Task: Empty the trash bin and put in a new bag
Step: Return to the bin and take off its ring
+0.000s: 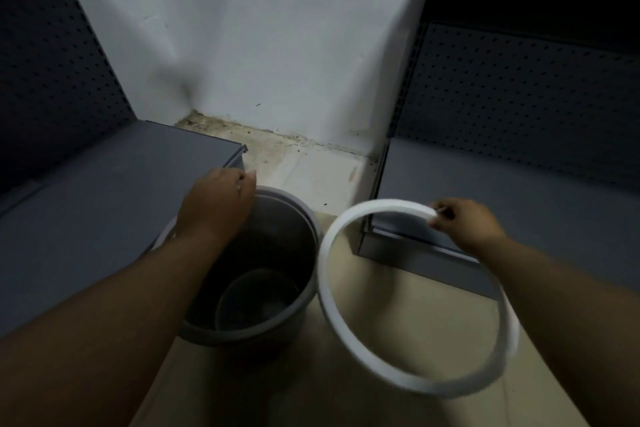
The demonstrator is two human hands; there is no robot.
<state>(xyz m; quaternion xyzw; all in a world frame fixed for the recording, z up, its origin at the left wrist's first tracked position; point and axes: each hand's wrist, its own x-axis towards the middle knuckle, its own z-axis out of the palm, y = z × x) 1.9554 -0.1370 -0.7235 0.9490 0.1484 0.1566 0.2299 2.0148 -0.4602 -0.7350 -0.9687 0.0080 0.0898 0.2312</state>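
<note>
Between two dark grey shelving units, on the tiled floor (398,305) before a white wall (242,45), stands the grey trash bin (298,218), upright and open-topped.

Bin condition: the interior is dark and appears bare. No bag and no refuse can be made out inside; only the round base shows at the bottom. Emptying is judged complete or nearly so.

Retaining ring (329,305): a white hoop, detached from the bin, is held in the air just to the right of the bin and tilted toward the camera. Its lower edge is blurred.

Right hand (464,224): fingers closed in a pinch on the ring's upper far edge.

Left hand (216,201): positioned at the bin's far left rim, fingers curled together. Whether it actually grips the rim or holds something small cannot be determined, as the fingertips are blurred.

Outstanding: no fresh bag is visible anywhere near the bin. Fitting a new bag over the rim and reseating the ring on the bin are judged still to be done.
</note>
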